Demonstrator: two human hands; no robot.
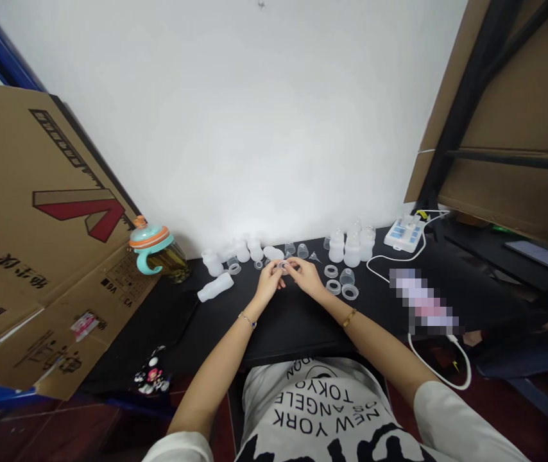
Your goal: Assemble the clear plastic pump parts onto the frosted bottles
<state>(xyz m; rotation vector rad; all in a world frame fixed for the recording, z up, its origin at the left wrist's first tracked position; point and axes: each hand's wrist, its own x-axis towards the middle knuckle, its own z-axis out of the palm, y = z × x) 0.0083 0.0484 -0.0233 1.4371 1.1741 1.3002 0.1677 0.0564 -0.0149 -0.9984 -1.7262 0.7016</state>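
Both hands meet over the middle of the black table [274,321]. My left hand [269,281] and my right hand [303,274] pinch a small clear ring-like part [282,265] between their fingertips. Just behind them lie clear domed caps [302,251] and a white oval piece [273,253]. To the left, a frosted bottle [215,287] lies on its side, with other bottles [213,262] standing behind it. On the right are several translucent rings [350,292], a clear dome [347,276] and several upright white bottles [352,249].
A teal-lidded jug [158,247] stands at the left beside a large cardboard box [52,224]. A white power strip [404,233] with a cable and a blurred-out flat object [423,301] lie at the right. A charm [153,372] hangs at the front left edge.
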